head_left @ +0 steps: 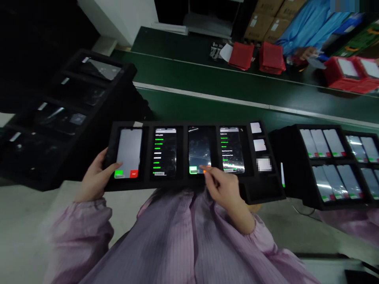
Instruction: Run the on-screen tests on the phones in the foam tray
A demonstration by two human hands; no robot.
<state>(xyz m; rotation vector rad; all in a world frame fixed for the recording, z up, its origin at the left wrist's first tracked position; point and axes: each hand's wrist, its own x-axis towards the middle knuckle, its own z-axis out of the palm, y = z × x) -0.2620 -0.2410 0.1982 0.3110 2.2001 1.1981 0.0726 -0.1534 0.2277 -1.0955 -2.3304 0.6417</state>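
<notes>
A long black tray (182, 157) lies across in front of my body, with several smartphones in its slots. My left hand (94, 177) is closed around the tray's left end, its thumb over the lower part of the leftmost phone (129, 148). That phone has a pale screen with green and red boxes at the bottom. My right hand (223, 185) holds nothing; its index finger reaches to the bottom of a dark-screened phone (199, 146), the other fingers bent. Phones with lists of green and white text, one (165, 152) and another (231, 152), flank it.
Small white cards (259, 144) sit in the tray's right end. Black racks of phones stand left (68, 102) and right (296, 165). Beyond the green bench (189, 75) are red stacks (241, 55), cartons (262, 23) and another person's blue sleeve (308, 25).
</notes>
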